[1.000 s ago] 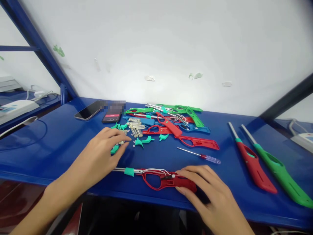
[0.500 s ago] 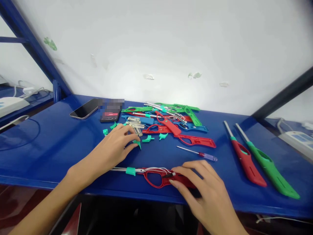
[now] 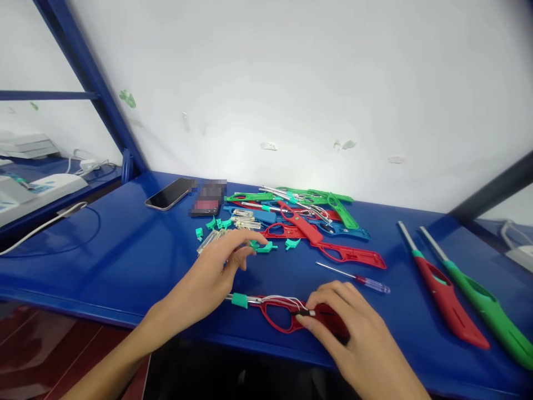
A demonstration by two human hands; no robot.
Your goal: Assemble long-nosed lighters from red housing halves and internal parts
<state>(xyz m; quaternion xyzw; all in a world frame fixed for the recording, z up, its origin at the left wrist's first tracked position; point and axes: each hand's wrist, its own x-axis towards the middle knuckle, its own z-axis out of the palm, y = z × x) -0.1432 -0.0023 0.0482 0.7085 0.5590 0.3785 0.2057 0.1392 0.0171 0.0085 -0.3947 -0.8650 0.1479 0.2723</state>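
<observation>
A red lighter half-shell [image 3: 278, 325] lies near the table's front edge, with a metal tube, a teal collar [image 3: 239, 300] and white wires [image 3: 285, 299] along it. My right hand [image 3: 353, 328] rests at its handle end, thumb and fingers closed on a small black part [image 3: 303, 313] with a white tip. My left hand [image 3: 216, 266] hovers above the table at the tube's left, fingers curved and apart, nothing seen between them. Just beyond its fingertips lie small teal triggers [image 3: 265, 248]. Clear fuel tanks [image 3: 245, 220] lie behind that hand.
Green, red and blue shells and metal tubes are piled at the back [image 3: 297, 225]. A screwdriver [image 3: 370, 284] lies right of centre. Assembled red [image 3: 447, 300] and green [image 3: 478, 297] lighters lie at the right. Two phones [image 3: 170, 194] lie at the back left.
The view has shifted, so the table things appear further right and lower. My left hand's fingers have spread and lifted from the teal triggers. My right hand stays at the red shell.
</observation>
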